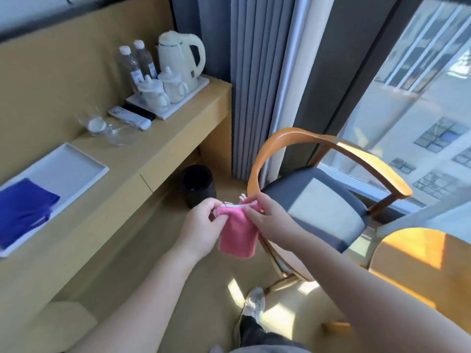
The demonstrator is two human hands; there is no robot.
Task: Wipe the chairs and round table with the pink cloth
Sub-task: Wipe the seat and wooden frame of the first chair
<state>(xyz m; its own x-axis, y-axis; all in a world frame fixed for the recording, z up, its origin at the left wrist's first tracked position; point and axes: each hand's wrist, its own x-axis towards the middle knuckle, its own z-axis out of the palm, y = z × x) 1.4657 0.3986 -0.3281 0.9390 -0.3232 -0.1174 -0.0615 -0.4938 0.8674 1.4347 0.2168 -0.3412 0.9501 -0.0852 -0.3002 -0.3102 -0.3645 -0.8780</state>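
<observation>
Pink cloth [237, 233]: held in the air between my two hands, hanging down, just in front of the armchair [318, 197]. Left hand [201, 225]: pinches the cloth's upper left corner. Right hand [270, 220]: pinches its upper right edge. Round table [420, 266]: at my right, beside the armchair. Tabletop [178, 138], at my left: kettle [178, 59], water bottles [135, 62]. Black bin [197, 186]: on the floor.
</observation>
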